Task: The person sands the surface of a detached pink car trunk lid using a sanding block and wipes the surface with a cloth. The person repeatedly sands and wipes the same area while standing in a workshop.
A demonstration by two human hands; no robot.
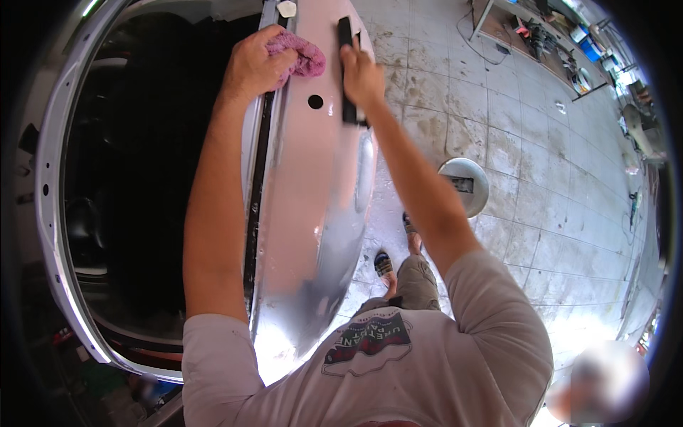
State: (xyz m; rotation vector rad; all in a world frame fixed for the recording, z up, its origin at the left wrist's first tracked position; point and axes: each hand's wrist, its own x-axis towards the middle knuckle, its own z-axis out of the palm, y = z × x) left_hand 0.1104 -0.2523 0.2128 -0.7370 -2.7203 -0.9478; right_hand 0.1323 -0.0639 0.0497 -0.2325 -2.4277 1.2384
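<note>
A long, curved car body panel (292, 192) stretches ahead of me, coated in matte pink with bare grey patches toward its near end. Its surface looks wet. My left hand (249, 67) is closed around a crumpled pink cloth (309, 58) at the panel's left edge. Farther right, my right hand (364, 77) grips a long black sanding block (346, 32), which lies lengthwise along the panel's right side. Slight blur covers that hand and the block. Between my hands, a little nearer to me, is a round dark hole (315, 102) in the panel.
Left of the panel is a dark opening (149, 164) framed by a pale metal rim (53, 213). A round bucket (484, 196) holding a dark block (463, 185) stands on the wet, stained tile floor (526, 171), beside my feet. A cluttered workbench (509, 35) is at the far right.
</note>
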